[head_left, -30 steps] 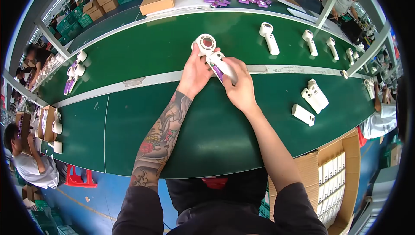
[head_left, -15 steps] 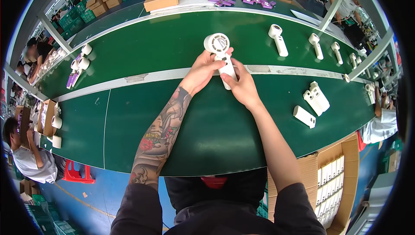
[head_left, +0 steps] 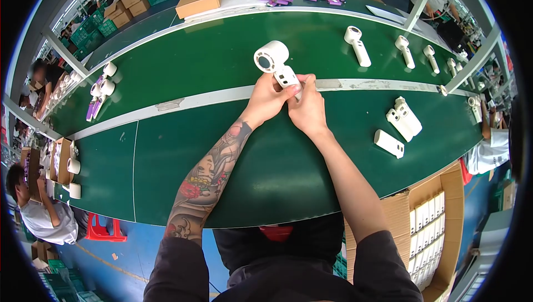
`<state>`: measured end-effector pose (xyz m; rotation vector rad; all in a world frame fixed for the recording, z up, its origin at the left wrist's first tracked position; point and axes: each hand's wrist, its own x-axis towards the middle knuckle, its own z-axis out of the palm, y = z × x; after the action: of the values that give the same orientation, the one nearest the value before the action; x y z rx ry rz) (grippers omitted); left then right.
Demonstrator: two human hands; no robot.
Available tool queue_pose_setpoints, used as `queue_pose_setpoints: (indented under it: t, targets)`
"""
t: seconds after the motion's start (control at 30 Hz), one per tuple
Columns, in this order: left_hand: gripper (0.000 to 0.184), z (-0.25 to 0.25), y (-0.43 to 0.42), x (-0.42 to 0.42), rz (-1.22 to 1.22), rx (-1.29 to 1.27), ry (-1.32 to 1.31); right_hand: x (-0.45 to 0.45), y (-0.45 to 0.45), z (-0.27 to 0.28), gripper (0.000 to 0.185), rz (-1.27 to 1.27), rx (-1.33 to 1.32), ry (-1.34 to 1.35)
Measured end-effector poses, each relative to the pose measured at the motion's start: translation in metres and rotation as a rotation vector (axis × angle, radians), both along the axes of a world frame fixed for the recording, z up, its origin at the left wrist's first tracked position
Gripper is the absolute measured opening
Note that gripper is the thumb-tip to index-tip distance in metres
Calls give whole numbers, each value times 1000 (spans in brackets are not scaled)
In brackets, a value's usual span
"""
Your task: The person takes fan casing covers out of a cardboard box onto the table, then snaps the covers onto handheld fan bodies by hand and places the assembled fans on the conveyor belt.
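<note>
A white handheld fan [head_left: 272, 56] is held up above the bench, its round head tilted to the far left. My left hand [head_left: 265, 100] is closed around the upper handle just below the head. Lower on the handle, my right hand [head_left: 307, 109] grips with its thumb in front, covering the end. Two small dark openings show on the front of the handle. To the right lie a pair of white handle casings [head_left: 404, 119] side by side, and a single white casing [head_left: 389, 144] rests nearer to me.
On the green belt [head_left: 194, 63] several white fans [head_left: 357, 46] lie to the right. Fans with purple parts [head_left: 100, 92] lie left. An open carton [head_left: 452, 219] of white casings stands below the bench's right edge. People sit at both sides.
The fan has turned in my hands, its head now tilting left and showing its side. My right hand has shifted up and closed more around the handle.
</note>
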<state>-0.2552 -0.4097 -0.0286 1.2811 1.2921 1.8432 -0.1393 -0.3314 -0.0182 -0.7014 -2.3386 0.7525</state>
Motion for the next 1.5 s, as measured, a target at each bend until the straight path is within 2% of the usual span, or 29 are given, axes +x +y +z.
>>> queue_pose_setpoints:
  t: [0.07,0.2,0.23,0.37,0.57,0.7,0.73,0.87,0.93,1.03,1.1,1.13,1.2,1.23,1.37,1.4,1.43,1.47,1.5]
  targets:
    - [33,0,0,0,17,28,0,0,0,1,44,-9,13,-6]
    - [32,-3,-2,-5,46,-105,-169,6,8,6,43,328,-906,376]
    - [32,-4,-2,-6,50,-102,-174,10,14,6,43,331,-905,369]
    - [32,0,-11,-12,-11,11,-407,26,41,11,39,923,-1714,567]
    - [35,-4,-11,-11,64,9,-348,14,47,-2,38,1130,-1769,610]
    - [36,-10,-8,-14,76,-32,-295,9,33,10,36,239,-1259,721]
    - [36,-10,-7,-14,64,-29,-290,14,34,15,36,233,-1250,731]
    - [33,-13,-12,-16,62,-35,-271,48,38,48,33,197,-741,421]
    - [32,-13,-11,-16,62,-31,-272,80,46,80,33,56,-282,-175]
    - [31,-13,-15,-19,74,-51,-250,137,62,96,47,107,481,-553]
    - [31,-15,-19,-23,70,-45,-254,168,55,115,56,175,646,-855]
    - [30,-16,-19,-23,63,-46,-252,177,53,112,56,181,651,-858]
    - [30,-18,-18,-25,62,-49,-245,185,50,107,57,71,465,-1093]
    - [29,-18,-18,-25,64,-43,-256,178,45,108,57,93,471,-1090]
    - [24,-18,-21,-28,189,-9,-264,125,-5,114,57,218,202,-725]
    - [24,-22,-28,-36,219,-13,-259,103,-15,111,55,305,-29,-539]
    - [23,-25,-31,-41,357,-27,-176,79,-22,109,53,381,-257,-354]
    - [23,-29,-34,-47,489,-41,-89,55,-29,101,53,400,-254,-350]
    - [22,-32,-37,-55,618,-55,3,29,-33,87,51,489,-600,-120]
